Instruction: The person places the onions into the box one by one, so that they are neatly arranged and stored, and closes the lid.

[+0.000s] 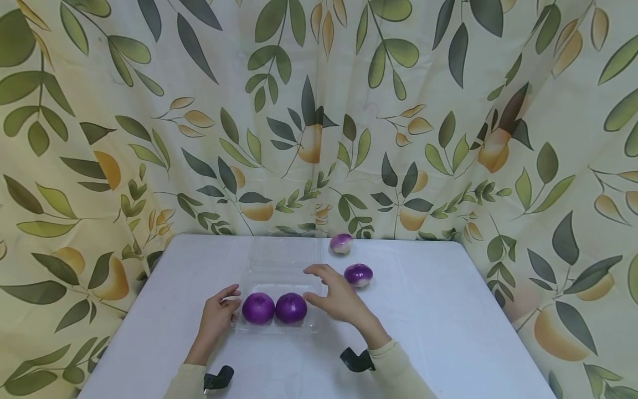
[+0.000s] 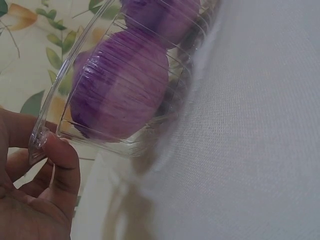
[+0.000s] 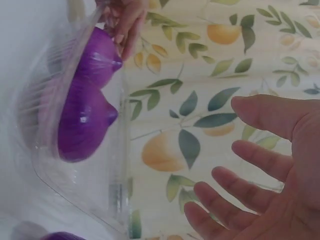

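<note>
A clear plastic clamshell box (image 1: 313,321) lies on the white table, its lid (image 1: 284,252) folded back toward the curtain. Two glossy purple onions, a left one (image 1: 258,308) and a right one (image 1: 291,308), sit side by side in the box. At the box's left edge, my left hand (image 1: 217,315) pinches the rim between thumb and fingers, as the left wrist view shows up close. My right hand (image 1: 341,296) hovers off the box's right side, fingers spread and holding nothing. Pointed tips show on both onions in the right wrist view, the nearer onion (image 3: 82,120) in front.
Right of the lid, a purple-and-white onion (image 1: 358,275) rests on the table (image 1: 423,316), close beyond my right hand. A paler onion (image 1: 341,244) sits farther back near the table's far edge. A leaf-patterned curtain (image 1: 339,83) hangs behind and around the table.
</note>
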A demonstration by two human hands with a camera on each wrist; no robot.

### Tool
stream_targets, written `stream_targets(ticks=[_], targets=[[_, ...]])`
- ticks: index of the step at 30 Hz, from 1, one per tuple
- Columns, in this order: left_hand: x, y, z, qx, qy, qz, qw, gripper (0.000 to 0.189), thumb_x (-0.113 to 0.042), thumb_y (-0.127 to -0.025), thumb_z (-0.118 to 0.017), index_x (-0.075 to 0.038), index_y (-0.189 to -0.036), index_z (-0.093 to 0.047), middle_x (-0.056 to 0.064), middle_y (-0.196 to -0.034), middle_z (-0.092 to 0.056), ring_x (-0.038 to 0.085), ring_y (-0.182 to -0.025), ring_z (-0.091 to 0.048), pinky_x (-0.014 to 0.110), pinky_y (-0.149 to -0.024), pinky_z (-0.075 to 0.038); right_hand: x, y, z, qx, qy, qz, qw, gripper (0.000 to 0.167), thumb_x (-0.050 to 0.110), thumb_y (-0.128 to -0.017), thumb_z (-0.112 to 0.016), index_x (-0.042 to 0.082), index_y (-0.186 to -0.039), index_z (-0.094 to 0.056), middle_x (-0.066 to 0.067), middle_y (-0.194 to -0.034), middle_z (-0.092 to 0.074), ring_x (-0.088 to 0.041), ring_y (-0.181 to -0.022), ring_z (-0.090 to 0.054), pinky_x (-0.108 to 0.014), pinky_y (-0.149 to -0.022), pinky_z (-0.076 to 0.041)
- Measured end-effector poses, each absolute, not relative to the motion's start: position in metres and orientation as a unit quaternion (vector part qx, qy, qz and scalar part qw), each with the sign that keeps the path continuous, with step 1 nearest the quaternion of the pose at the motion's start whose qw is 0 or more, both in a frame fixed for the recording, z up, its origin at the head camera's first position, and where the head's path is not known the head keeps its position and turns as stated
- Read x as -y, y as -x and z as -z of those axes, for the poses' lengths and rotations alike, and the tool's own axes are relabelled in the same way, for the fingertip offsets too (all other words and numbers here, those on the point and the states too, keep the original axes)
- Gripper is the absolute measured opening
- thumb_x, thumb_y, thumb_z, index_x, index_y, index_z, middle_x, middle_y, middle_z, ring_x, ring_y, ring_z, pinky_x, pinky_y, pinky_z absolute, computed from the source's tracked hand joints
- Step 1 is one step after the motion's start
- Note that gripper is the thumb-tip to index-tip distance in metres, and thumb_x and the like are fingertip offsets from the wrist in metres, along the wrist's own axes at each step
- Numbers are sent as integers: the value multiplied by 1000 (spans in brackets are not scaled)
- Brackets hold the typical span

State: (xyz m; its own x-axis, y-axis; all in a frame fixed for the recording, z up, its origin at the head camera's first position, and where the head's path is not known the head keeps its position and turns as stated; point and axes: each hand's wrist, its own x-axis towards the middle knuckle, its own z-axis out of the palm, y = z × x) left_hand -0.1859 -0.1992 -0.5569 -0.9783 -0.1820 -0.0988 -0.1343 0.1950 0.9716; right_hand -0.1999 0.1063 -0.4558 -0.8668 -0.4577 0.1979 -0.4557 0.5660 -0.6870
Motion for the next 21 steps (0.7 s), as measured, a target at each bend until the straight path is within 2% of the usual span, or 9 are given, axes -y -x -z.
stream_targets(ticks=[7, 21], targets=[[199, 186, 556, 775, -104, 623, 19, 46, 0, -93, -60, 1, -138, -52, 21, -126, -57, 4, -70, -55, 23, -49, -47, -117, 201, 451, -878, 267, 396, -41, 48, 21, -87, -72, 13, -132, -57, -6, -135, -58, -26, -123, -57, -46, -96, -53], [199, 187, 557, 770, -107, 629, 20, 47, 1, -92, -60, 1, -138, -52, 21, -126, -57, 5, -72, -56, 22, -50, -47, -139, 209, 451, -879, 237, 410, -55, 47, 16, -85, -75, 10, -129, -59, -9, -134, -58, -29, -121, -58, -46, -97, -53]])
